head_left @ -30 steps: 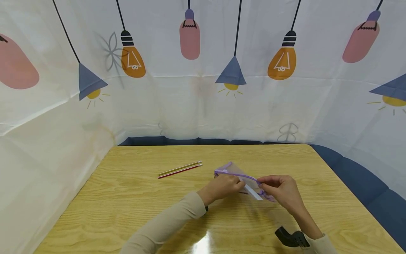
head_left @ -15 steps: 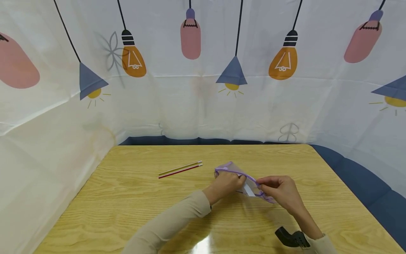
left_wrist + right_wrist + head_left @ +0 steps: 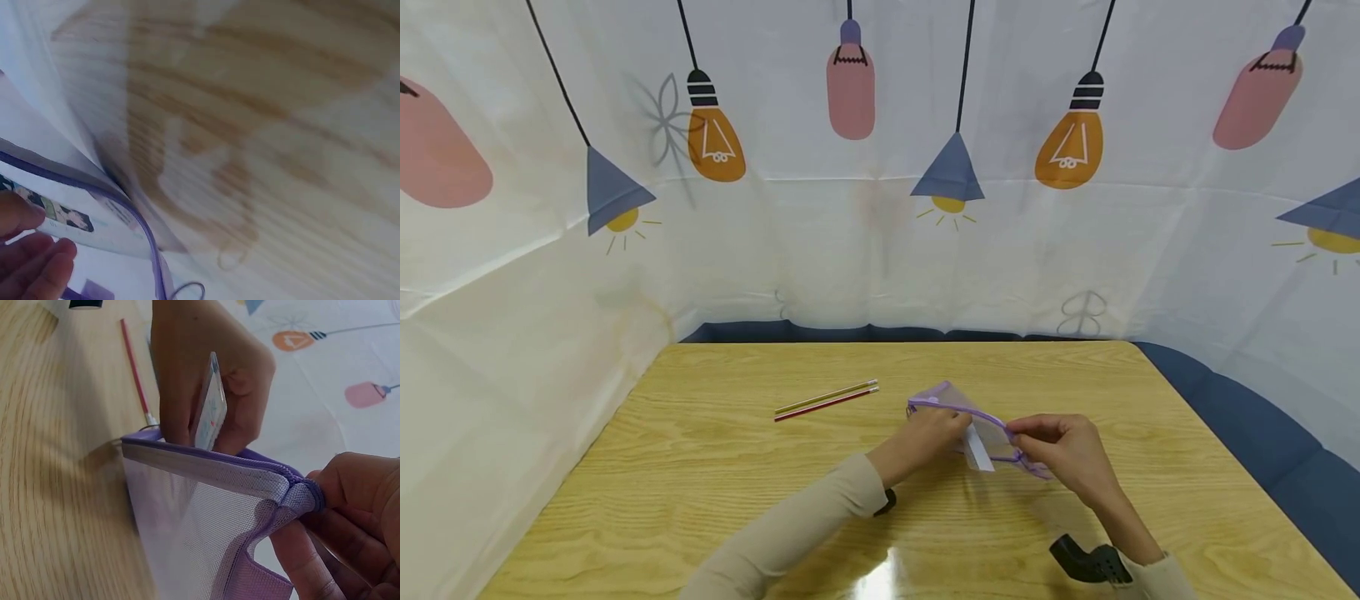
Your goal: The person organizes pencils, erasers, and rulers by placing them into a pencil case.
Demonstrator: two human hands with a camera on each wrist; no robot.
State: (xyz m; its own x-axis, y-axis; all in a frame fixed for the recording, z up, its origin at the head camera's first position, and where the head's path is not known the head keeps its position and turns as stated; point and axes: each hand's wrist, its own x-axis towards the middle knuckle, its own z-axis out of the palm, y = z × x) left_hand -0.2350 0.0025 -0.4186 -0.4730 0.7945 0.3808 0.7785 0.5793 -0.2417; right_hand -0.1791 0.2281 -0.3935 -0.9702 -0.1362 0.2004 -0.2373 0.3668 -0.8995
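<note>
A see-through mesh zip pouch (image 3: 951,394) with purple edging stands with its mouth spread. My right hand (image 3: 1071,454) pinches the zip end of the pouch between thumb and fingers. At the mouth, my left hand (image 3: 925,437) grips a flat, pale strip (image 3: 978,450) with printed markings, ruler-like in shape. In the right wrist view this strip (image 3: 211,409) stands up out of the left hand (image 3: 212,375), whose fingertips are hidden behind the purple zip edge (image 3: 206,453). The left wrist view catches the fingers (image 3: 31,269) beside the zip and a small printed picture.
A yellow-striped pencil (image 3: 823,398) and a red pencil (image 3: 827,404) lie side by side on the wooden table (image 3: 700,467), left of the pouch. A patterned white curtain (image 3: 880,250) hangs behind, with a dark blue seat (image 3: 1255,425) along the right side.
My left hand went slightly deeper toward the pouch, then drew back left. The pale strip has swung from slanting right to hanging more steeply. My right hand keeps its place.
</note>
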